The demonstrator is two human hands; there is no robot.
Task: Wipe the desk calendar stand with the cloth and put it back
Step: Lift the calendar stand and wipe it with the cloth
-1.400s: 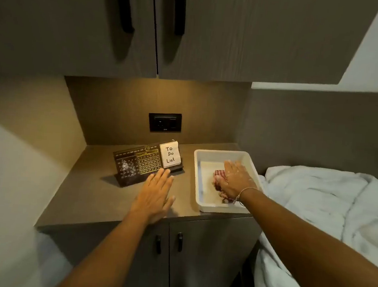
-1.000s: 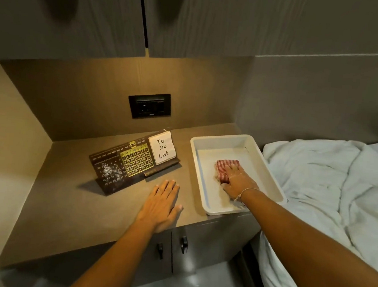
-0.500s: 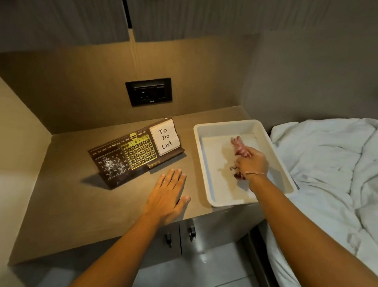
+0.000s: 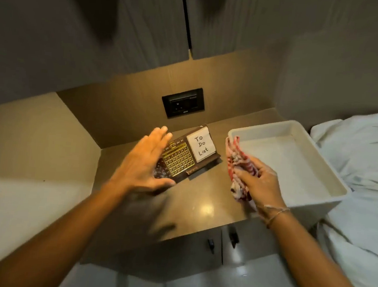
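Note:
A dark desk calendar stand (image 4: 183,162) with a gold date grid and a white "To Do List" note stands tilted at the back of the brown counter (image 4: 201,204). My left hand (image 4: 141,164) hovers open above the stand's left end and hides that part. My right hand (image 4: 256,183) grips a bunched red-and-white cloth (image 4: 236,162), held above the counter just left of the white tray (image 4: 315,154). The cloth is apart from the stand.
The white tray sits at the counter's right end, overhanging toward a bed with white bedding (image 4: 363,181). A black socket plate (image 4: 182,102) is on the back wall. Upper cabinets (image 4: 148,20) hang overhead; cabinet doors with handles (image 4: 222,242) are below the counter.
My right hand has lifted the cloth out of the tray and carried it left over the counter. My left hand has risen off the counter and moved up toward the calendar stand.

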